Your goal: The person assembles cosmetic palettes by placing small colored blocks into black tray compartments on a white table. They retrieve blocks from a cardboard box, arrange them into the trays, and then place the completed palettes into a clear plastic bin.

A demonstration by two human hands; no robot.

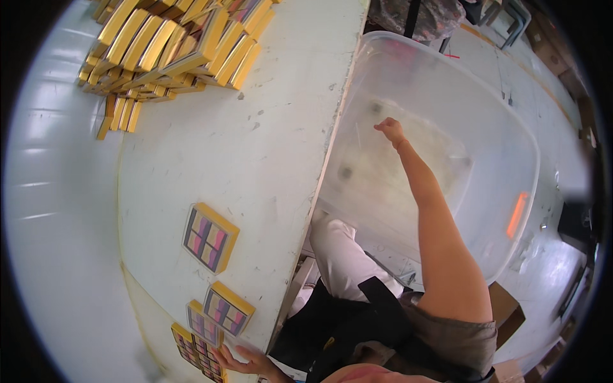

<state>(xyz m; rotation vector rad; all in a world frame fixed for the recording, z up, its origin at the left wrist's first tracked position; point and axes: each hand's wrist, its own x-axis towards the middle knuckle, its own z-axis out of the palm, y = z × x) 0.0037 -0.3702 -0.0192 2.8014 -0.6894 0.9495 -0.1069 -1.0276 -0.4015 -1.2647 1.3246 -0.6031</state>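
Note:
My left hand [248, 362] is low over the table's near edge, fingers apart. Its fingertips are beside a row of flat gold-edged boxes [195, 351] with pink, purple and dark panels; whether they touch it I cannot tell. Just beyond lie a small clear-topped box [204, 324] and a larger gold-edged box [228, 309], close together. Another gold-edged box [211, 238] lies farther up the table, apart from these. My right arm reaches over a large translucent plastic tub [498, 147]. Inside its outline, my right hand [391, 131] is closed, its fingers pressed together; anything in them is too small to make out.
A big stack of gold-edged boxes [166, 54] stands at the table's far left. The white table [268, 147] has a chipped edge alongside the tub. Beyond the tub are a clear plastic bag [428, 19] and metal legs [516, 25]; an open cardboard box [507, 316] is at my right.

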